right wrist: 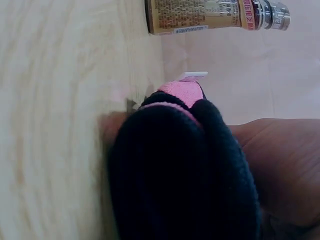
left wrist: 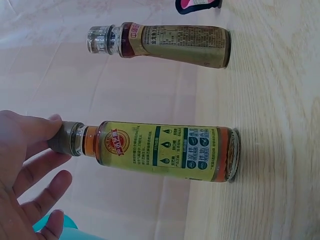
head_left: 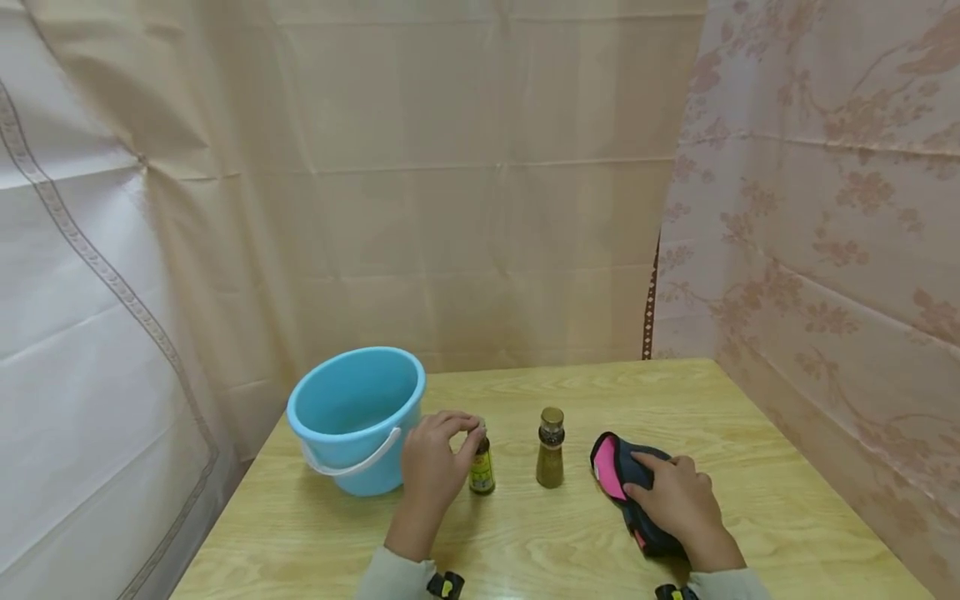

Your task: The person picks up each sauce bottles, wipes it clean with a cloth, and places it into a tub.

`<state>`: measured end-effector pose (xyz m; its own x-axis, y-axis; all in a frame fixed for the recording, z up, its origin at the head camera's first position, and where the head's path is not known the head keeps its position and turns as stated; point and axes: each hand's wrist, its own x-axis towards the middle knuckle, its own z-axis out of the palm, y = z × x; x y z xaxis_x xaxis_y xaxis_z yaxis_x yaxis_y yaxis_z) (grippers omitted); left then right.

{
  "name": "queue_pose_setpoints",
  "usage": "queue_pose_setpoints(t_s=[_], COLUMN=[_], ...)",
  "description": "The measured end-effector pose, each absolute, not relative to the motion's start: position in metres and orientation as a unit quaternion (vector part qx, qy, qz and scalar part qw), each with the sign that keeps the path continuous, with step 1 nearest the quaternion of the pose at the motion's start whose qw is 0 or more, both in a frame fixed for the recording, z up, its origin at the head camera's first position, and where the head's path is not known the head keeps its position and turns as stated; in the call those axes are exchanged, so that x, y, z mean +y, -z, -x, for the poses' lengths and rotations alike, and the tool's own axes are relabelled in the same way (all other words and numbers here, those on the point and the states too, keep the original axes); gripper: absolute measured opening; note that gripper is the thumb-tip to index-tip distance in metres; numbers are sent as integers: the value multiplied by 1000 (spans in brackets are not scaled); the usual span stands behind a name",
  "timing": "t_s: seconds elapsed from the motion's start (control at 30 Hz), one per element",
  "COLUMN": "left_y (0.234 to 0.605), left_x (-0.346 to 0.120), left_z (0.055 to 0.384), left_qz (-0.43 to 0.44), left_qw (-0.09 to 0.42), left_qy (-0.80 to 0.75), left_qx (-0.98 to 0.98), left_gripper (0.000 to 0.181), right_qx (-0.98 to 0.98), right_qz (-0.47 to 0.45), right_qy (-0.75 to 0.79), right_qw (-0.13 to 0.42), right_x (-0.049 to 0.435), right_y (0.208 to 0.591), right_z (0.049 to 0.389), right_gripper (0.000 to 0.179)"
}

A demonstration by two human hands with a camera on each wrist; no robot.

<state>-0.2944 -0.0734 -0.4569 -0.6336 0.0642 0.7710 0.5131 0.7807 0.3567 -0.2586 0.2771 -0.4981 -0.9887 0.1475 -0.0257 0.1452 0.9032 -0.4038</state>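
My left hand (head_left: 437, 465) pinches the dark cap of a small glass sauce bottle (head_left: 482, 472) between thumb and index finger, the other fingers spread. In the left wrist view this bottle (left wrist: 162, 150) has a yellow-green label with a red emblem and stands at the table surface. A second glass bottle (head_left: 550, 460), with a gold-brown label and a shiny cap, stands upright to its right. My right hand (head_left: 681, 500) grips a dark, soft cloth item (head_left: 632, 467) with bright pink lining, thumb on one side and fingers over the other. The right wrist view shows its fuzzy folds (right wrist: 165, 165) low over the wood.
A light-blue bucket (head_left: 356, 436) with a white handle (head_left: 360, 467) stands at the left, right beside my left hand. The wooden table (head_left: 555, 542) ends at a beige curtain (head_left: 465, 208) behind and a floral curtain (head_left: 847, 250) at the right.
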Motion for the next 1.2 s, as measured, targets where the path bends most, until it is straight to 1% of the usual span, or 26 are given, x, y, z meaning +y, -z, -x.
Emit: queue_pose_setpoints(t_s=[0.17, 0.33, 0.53, 0.8, 0.97, 1.2], left_y=[457, 456, 456, 457, 457, 457], left_x=[-75, -77, -79, -77, -75, -73], left_z=[289, 284, 281, 273, 272, 271], left_qz=[168, 178, 188, 195, 192, 199], left_qw=[383, 381, 359, 360, 350, 349], left_qy=[299, 307, 323, 341, 345, 345], left_qx=[-858, -854, -855, -846, -849, -848], left_gripper=[11, 13, 13, 13, 13, 12], right_qx=[-976, -977, -972, -974, -975, -973], right_qz=[90, 96, 97, 79, 63, 69], right_qy=[-197, -189, -213, -212, -207, -213], right_qw=[-6, -15, -17, 19, 53, 58], right_x=[273, 272, 276, 282, 284, 287], right_y=[496, 497, 499, 500, 503, 504], right_z=[256, 257, 259, 262, 263, 259], right_gripper=[71, 71, 65, 56, 52, 47])
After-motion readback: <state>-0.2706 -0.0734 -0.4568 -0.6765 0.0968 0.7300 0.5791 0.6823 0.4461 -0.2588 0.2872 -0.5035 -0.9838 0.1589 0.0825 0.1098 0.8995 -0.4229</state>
